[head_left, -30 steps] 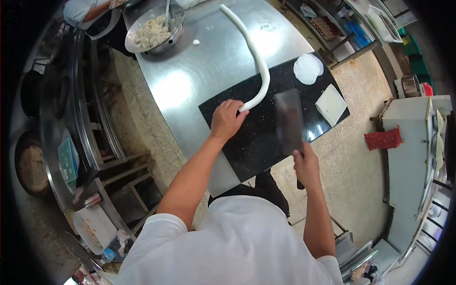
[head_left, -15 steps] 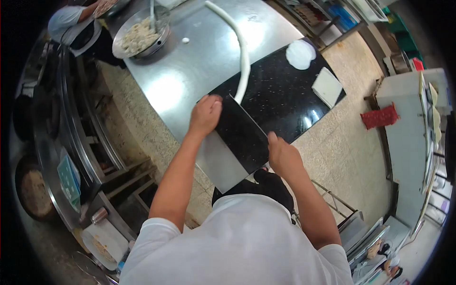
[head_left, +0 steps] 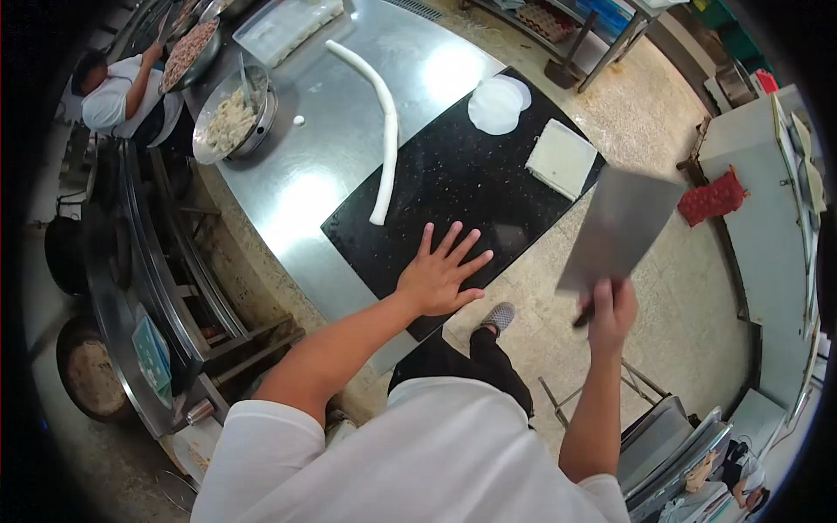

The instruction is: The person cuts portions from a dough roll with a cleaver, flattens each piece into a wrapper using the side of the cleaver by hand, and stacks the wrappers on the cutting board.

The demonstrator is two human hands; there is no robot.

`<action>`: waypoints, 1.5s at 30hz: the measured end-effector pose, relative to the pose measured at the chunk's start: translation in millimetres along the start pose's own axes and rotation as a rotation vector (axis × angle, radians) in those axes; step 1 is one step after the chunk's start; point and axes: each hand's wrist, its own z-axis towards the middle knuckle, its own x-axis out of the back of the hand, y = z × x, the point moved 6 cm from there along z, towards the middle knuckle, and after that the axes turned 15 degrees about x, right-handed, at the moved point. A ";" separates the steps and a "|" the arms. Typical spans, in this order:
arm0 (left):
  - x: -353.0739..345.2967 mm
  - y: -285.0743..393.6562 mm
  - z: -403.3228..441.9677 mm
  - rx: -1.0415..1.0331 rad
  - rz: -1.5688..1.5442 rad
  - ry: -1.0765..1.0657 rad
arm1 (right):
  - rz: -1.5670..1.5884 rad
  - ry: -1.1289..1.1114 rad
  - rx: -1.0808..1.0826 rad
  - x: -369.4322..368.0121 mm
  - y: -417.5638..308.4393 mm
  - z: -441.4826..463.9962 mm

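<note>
My left hand (head_left: 442, 273) is spread with its fingers apart over the near edge of the black speckled slab (head_left: 436, 187); whether the palm touches the stone I cannot tell. Out to the right, past the slab, my right hand (head_left: 609, 309) grips the handle of a broad cleaver (head_left: 621, 228), its wide blade raised and slightly blurred. A long white rope of dough (head_left: 387, 131) runs from the steel table onto the slab, ending a little beyond my left fingertips. Thin white round sheets (head_left: 495, 106) and a stack of off-white squares (head_left: 562, 159) lie on the slab's far right part.
On the steel table (head_left: 288, 166) are a bowl of pale filling (head_left: 234, 122), a small white dough piece (head_left: 299, 121) and a clear tray (head_left: 288, 30). A co-worker (head_left: 131, 96) stands far left by a bowl of reddish filling (head_left: 192, 57). A red sack (head_left: 713, 197) lies right.
The cleaver has gone from the slab out to the right, now in my right hand alone. My left hand has opened and spread over the slab. My view has shifted.
</note>
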 end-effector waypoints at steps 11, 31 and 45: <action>14.4 -8.5 25.8 0.186 -0.253 -0.004 | -0.105 -0.318 -0.584 -52.3 105.3 -26.4; -22.3 27.8 -25.5 -0.766 -0.165 -0.261 | -0.437 -0.896 -0.307 -104.3 80.0 -162.9; 1.8 17.3 9.0 -0.437 -0.017 -0.116 | -0.326 -0.881 -0.514 -106.6 66.6 -134.1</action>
